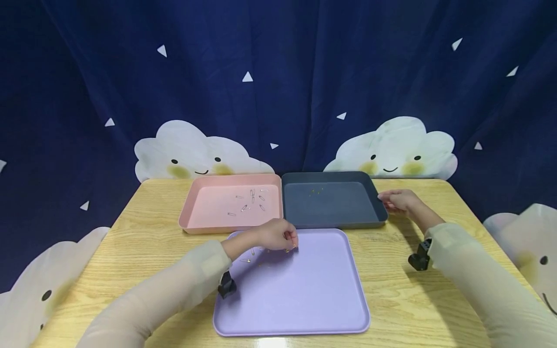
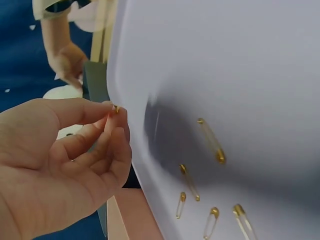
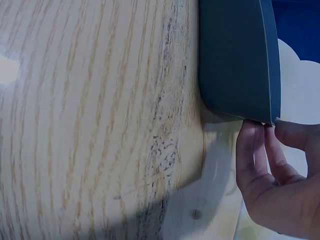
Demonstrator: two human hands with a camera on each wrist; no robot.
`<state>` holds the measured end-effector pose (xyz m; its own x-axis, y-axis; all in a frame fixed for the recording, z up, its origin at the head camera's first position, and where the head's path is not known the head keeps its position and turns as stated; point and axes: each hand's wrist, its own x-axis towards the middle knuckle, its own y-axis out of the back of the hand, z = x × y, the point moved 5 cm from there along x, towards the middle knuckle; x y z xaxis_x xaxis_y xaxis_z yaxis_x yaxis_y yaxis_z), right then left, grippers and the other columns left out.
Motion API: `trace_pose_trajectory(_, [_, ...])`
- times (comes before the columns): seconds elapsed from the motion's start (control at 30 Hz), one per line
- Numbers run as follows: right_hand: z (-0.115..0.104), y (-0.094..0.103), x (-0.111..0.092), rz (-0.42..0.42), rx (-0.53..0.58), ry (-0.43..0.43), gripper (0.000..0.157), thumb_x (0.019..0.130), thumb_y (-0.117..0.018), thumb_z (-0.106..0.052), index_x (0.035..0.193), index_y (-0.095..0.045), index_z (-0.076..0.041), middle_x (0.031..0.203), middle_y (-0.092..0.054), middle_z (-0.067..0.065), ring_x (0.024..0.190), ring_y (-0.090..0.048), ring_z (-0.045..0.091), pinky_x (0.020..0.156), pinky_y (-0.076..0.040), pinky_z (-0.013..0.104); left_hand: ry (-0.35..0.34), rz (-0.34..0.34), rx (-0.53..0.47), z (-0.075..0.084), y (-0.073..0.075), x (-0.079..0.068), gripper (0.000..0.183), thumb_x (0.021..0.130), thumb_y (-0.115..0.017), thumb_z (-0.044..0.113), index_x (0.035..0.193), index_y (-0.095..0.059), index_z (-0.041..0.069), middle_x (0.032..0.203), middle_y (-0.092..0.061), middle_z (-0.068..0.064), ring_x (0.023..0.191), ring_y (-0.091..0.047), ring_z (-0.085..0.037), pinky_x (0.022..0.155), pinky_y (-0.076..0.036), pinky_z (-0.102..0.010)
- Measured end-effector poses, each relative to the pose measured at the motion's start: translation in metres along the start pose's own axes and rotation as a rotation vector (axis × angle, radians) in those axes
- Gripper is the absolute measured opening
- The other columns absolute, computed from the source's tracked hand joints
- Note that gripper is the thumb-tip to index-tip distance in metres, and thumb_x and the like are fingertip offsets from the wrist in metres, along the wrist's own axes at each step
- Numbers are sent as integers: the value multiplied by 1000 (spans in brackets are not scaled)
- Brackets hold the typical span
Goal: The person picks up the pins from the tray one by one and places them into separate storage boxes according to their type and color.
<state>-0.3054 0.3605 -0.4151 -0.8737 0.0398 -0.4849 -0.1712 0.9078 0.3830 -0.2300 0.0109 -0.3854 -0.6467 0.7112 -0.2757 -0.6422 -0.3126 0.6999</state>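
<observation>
- Navy curtain (image 1: 209, 58) with white triangles and smiling clouds hangs behind a wood-grain counter (image 1: 148, 217).
- Small gold pin (image 2: 116, 108), mostly hidden, sits between the thumb and fingertip of the left hand (image 1: 278, 233), above the far part of the lilac tray (image 1: 300, 295); these fingers are pinching it, the others curled in.
- Several gold-ended safety pins (image 2: 211, 141) lie loose on the lilac tray, below that hand.
- Right hand (image 1: 399, 199) grips the dark tray (image 1: 339, 210) at its right end, thumb at the rim and fingers against the outer wall.
- Tiny gold pieces (image 1: 319, 193) lie toward the back of the dark tray.
- Pink tray (image 1: 209, 205), just beside the dark one on the left, holds scattered silvery safety pins (image 1: 262, 208).
- Pale sleeves (image 1: 174, 280) cover both forearms.
</observation>
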Motion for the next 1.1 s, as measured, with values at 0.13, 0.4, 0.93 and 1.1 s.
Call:
trace_pose_trajectory(0.13, [1, 0, 0, 4, 5, -7, 54, 99, -50, -18, 144, -34, 9, 71, -63, -15, 69, -62, -1, 72, -57, 18, 33, -20, -138, -2, 3, 7, 9, 87, -60, 2, 91, -68, -1, 71, -64, -2, 64, -51, -7, 58, -41, -15])
trace_pose_trajectory(0.4, [3, 1, 0, 18, -11, -21, 55, 99, -51, -20, 144, -35, 7, 74, -62, -14, 70, -62, -1, 74, -57, 20, 104, -20, -317, 1, 15, 22, 11, 89, -62, 4, 96, -67, -3, 70, -63, 0, 64, -53, -10, 63, -46, -20])
trace_pose_trajectory(0.93, [4, 0, 3, 11, 9, -13, 55, 99, -52, -19, 143, -35, 8, 72, -62, -15, 69, -61, -2, 73, -57, 18, 299, 38, -495, -9, 56, 59, 28, 94, -55, 5, 117, -60, -9, 72, -60, 0, 66, -54, -9, 60, -44, -17])
trace_pose_trajectory(1.1, [2, 1, 2, 21, -26, -15, 53, 99, -51, -20, 142, -37, 7, 74, -61, -14, 70, -60, -1, 73, -56, 18, 324, 100, -537, -12, 71, 75, 25, 94, -56, 5, 115, -62, -7, 75, -61, -2, 65, -55, -8, 66, -48, -19])
